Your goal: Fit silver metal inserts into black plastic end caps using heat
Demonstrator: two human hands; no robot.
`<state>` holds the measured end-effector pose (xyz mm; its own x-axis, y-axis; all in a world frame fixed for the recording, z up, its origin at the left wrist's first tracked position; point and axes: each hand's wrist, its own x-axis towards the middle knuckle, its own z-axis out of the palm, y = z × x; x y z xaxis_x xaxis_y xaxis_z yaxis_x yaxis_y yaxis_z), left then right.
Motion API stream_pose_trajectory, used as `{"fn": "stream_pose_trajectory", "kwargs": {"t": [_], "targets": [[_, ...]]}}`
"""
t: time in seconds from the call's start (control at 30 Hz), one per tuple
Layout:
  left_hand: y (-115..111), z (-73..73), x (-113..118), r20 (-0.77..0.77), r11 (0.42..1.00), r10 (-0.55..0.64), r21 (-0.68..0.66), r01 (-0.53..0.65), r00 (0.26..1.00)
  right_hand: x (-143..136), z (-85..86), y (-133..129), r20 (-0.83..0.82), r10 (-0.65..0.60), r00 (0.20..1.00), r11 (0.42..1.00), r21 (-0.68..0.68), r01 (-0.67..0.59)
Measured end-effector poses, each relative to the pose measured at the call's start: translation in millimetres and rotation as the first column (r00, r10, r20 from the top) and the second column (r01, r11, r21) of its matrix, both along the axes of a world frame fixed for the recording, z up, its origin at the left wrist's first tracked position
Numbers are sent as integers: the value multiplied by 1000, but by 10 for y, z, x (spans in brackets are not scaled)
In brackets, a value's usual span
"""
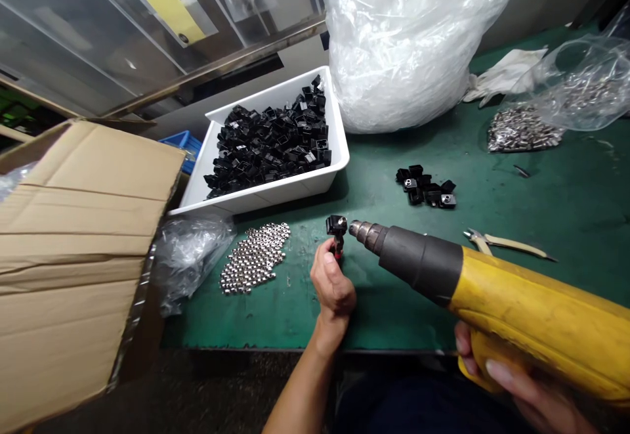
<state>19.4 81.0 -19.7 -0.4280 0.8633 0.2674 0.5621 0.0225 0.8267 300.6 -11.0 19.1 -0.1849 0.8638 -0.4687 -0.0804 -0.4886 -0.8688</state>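
My left hand (333, 283) is closed around something dark with a bit of red, mostly hidden by the fingers. At its top sits a small black plastic piece (335, 225) with a round metal fitting; I cannot tell how the two join. In my right hand (516, 381) is the grip of a yellow heat gun (531, 309). Its metal nozzle (364, 232) points left, just beside the black piece and apart from it. Several metal fittings (253, 260) lie in a flat patch left of my left hand.
A white bin (275, 188) holds many black pieces. Several black pieces (426, 188) and cutting pliers (512, 245) lie to the right. A bag of metal parts (524, 129), a white glove (512, 76) and a big plastic bag (408, 46) stand behind. A cardboard box (79, 257) flanks the left.
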Motion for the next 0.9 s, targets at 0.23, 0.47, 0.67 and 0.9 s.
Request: {"fn": "stream_pose_trajectory", "kwargs": {"t": [0.23,0.47,0.67,0.9], "targets": [[-12,1,5,-2,1000,-5,-5,5,1000,27,-93,-29,-34,6,999,1000,22,-5],[-16,-2,9,7,1000,-11,15,11,1000,10,-167,-54,-65,-82,994,997,-12,82],[-16,-12,2,8,1000,-4,5,4,1000,107,-279,-74,-55,2,999,999,38,0],[-12,-15,3,-18,1000,3,12,-2,1000,66,-154,11,-41,51,998,996,77,-48]]}}
